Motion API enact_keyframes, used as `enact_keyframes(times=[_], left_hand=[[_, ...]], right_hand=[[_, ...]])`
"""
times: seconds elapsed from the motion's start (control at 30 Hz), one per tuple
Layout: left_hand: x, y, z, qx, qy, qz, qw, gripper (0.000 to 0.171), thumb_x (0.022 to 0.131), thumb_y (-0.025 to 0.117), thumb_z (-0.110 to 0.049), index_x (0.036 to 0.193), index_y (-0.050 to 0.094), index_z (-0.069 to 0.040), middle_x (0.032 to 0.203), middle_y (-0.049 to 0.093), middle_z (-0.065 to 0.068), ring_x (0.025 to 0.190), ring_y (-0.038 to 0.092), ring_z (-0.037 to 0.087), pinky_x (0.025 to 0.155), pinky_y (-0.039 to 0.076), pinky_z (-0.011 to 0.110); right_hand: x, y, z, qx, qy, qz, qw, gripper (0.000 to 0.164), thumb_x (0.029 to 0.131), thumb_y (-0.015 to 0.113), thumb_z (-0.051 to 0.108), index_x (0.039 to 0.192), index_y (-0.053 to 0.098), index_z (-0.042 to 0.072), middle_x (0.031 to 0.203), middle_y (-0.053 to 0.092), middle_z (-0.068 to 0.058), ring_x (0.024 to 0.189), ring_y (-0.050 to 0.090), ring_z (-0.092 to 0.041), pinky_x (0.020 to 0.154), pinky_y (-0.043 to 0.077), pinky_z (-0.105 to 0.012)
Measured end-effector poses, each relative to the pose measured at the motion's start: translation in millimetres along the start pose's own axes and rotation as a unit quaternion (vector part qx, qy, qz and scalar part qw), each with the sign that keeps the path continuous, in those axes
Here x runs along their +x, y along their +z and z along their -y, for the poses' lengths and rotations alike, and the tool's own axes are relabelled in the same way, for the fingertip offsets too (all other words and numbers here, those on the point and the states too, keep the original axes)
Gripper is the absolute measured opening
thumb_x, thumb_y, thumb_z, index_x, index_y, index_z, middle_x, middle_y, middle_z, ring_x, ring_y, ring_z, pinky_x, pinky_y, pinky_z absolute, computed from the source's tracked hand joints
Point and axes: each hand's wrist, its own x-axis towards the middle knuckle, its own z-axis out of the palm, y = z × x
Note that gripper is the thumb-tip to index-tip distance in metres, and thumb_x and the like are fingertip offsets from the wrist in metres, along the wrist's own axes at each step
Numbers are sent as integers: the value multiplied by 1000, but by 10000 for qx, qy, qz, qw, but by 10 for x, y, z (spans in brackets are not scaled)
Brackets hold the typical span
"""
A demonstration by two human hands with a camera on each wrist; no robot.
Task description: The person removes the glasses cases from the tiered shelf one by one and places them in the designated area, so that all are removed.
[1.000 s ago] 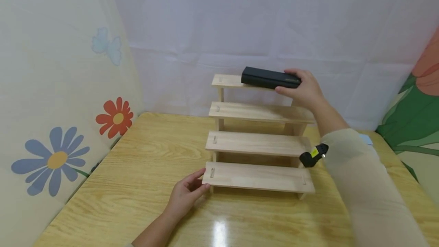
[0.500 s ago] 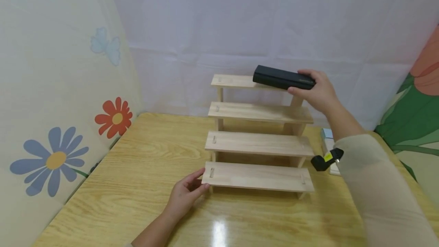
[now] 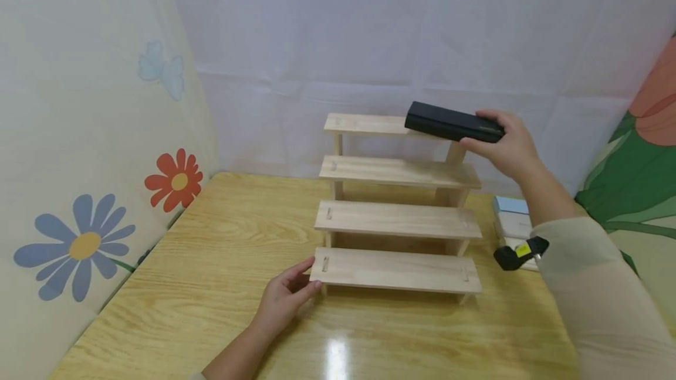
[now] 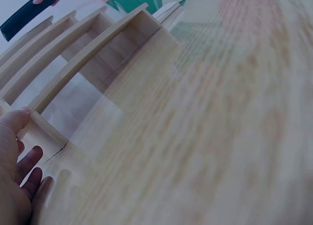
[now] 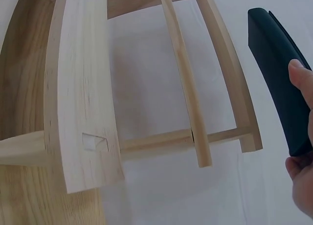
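A four-step wooden display stand [image 3: 398, 219] of pale boards stands on the table. My left hand [image 3: 281, 304] pinches the left end of its lowest board between thumb and forefinger; in the left wrist view the other fingers of the left hand [image 4: 14, 161] are loosely bent. My right hand [image 3: 504, 142] grips the right end of a black oblong glasses case [image 3: 446, 122], with small lettering near that end. The case is slightly tilted and overlaps the right part of the top board. In the right wrist view the glasses case [image 5: 276, 73] looks apart from the stand.
White and light-blue boxes [image 3: 512, 216] lie on the wood-grain table [image 3: 237, 239], right of the stand and partly behind the right sleeve. A white cloth [image 3: 317, 28] hangs behind. Flower-painted panels [image 3: 84, 133] border both sides. A black wrist camera [image 3: 520, 253] juts from the right sleeve.
My right hand has moved to the right with the glasses case, along the top board toward its right end. More boxes show beside the sleeve. The left hand keeps its place.
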Motion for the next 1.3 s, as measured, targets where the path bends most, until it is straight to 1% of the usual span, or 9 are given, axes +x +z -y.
enact_keyframes(times=[0.2, 0.37, 0.57, 0.7, 0.93, 1.1, 1.3], left_hand=[[8, 2, -29, -54, 38, 40, 10000, 48, 84, 76, -7, 130, 61, -3, 114, 70, 19, 93, 67, 14, 73, 54, 19], [15, 7, -11, -11, 40, 16, 10000, 48, 84, 76, -8, 130, 62, -4, 115, 70, 17, 91, 66, 9, 73, 54, 18], [18, 7, 24, -232, 161, 90, 9996, 50, 84, 75, -6, 131, 59, 1, 110, 71, 20, 88, 67, 7, 71, 54, 19], [18, 8, 24, -316, 206, 102, 9992, 50, 84, 75, -6, 131, 59, 2, 110, 71, 21, 88, 67, 7, 71, 54, 19], [33, 9, 43, -258, 49, 61, 9996, 49, 83, 76, -5, 130, 61, -2, 109, 71, 19, 88, 66, 6, 71, 54, 19], [37, 11, 45, -212, 17, 35, 9998, 49, 83, 76, -5, 130, 61, -2, 109, 71, 19, 88, 67, 7, 71, 54, 19], [32, 14, 27, -205, 60, 34, 9998, 49, 83, 76, -5, 130, 61, -2, 109, 72, 20, 87, 66, 6, 71, 54, 19]], right_hand=[[-52, -90, -81, -57, 33, -90, 9999, 81, 84, 74, 49, 150, 39, 17, 158, 27, -18, 141, 27, -44, 111, 25, -64], [-107, -174, -150, -82, 166, -222, 9996, 83, 83, 73, 51, 150, 39, 17, 158, 27, -19, 140, 28, -45, 109, 25, -64], [-192, -256, -247, -67, 267, -245, 9993, 85, 85, 72, 51, 152, 35, 15, 159, 24, -20, 139, 27, -48, 106, 26, -66], [-234, -304, -322, -55, 353, -261, 9990, 84, 85, 71, 50, 153, 34, 15, 159, 21, -21, 137, 27, -50, 104, 27, -66], [-316, -368, -425, 62, 373, -341, 9987, 84, 87, 70, 47, 154, 31, 15, 158, 20, -23, 134, 27, -49, 102, 29, -64], [-406, -420, -508, 75, 477, -344, 9982, 84, 89, 68, 48, 155, 28, 16, 159, 17, -25, 133, 26, -49, 100, 29, -65], [-492, -457, -632, -94, 453, -490, 9977, 80, 90, 68, 44, 154, 30, 14, 155, 25, -27, 131, 29, -49, 98, 30, -63]])
